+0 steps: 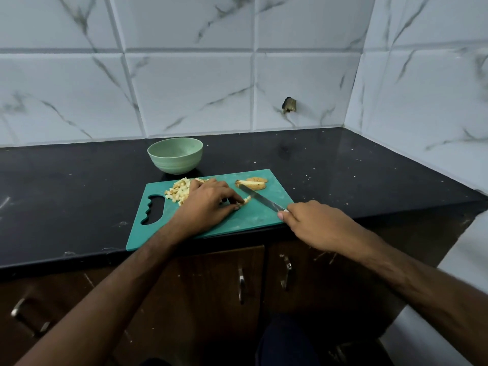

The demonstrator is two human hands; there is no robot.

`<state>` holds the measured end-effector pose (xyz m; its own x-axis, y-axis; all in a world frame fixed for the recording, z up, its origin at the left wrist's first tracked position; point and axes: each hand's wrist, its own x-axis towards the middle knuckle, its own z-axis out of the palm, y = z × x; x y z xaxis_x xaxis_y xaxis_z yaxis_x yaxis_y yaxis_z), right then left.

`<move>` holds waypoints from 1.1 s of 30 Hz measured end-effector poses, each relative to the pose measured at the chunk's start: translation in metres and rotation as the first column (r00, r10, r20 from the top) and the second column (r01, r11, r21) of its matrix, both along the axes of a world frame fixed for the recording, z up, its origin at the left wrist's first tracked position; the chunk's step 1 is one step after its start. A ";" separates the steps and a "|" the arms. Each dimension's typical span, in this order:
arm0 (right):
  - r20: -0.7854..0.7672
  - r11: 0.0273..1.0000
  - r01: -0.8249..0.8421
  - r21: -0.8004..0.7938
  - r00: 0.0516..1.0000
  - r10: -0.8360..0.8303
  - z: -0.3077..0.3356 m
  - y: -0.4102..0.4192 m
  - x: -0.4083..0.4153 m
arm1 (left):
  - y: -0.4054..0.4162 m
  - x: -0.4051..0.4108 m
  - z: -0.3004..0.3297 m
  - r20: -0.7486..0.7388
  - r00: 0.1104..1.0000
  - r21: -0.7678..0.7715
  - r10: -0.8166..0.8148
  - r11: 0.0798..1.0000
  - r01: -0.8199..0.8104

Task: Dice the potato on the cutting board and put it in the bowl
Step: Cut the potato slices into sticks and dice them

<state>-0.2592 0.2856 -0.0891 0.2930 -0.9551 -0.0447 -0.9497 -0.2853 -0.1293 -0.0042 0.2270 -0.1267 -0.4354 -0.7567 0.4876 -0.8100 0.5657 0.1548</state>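
Potato strips (245,200) under our knife (261,200) on the green cutting board (253,220)

Our left hand (206,204) pinches the strips, our right hand (314,225) grips the knife handle — blade tip beside them; diced potato (179,192) heaps near the board's handle, unpeeled slices (252,184) wait at its far edge, the green bowl (175,159) just beyond
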 end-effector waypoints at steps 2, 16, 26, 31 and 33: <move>0.025 1.000 -0.012 0.013 1.000 0.012 0.004 0.004 -0.004 | 0.000 0.001 -0.001 -0.044 0.999 0.002 0.015 1.000 -0.015; -0.046 1.000 -0.026 0.009 0.999 0.027 -0.007 0.008 0.016 | 0.000 0.002 0.000 -0.053 0.998 0.024 0.046 0.999 -0.045; -0.062 1.000 -0.009 -0.027 0.998 0.007 0.009 0.015 0.004 | 0.000 0.005 -0.003 -0.071 0.990 -0.051 0.118 0.991 -0.122; -0.045 0.998 -0.021 0.064 0.999 0.024 0.001 0.021 0.010 | -0.002 0.005 -0.001 -0.074 0.990 0.001 0.119 0.993 -0.119; -0.028 0.997 -0.027 0.071 0.999 0.029 -0.003 0.018 0.015 | -0.001 0.005 0.000 -0.077 0.991 0.010 0.111 0.994 -0.111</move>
<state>-0.2438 0.3033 -0.0917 0.3174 -0.9406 -0.1207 -0.9450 -0.3032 -0.1229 0.0004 0.2262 -0.1270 -0.3095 -0.8014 0.5119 -0.8532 0.4717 0.2226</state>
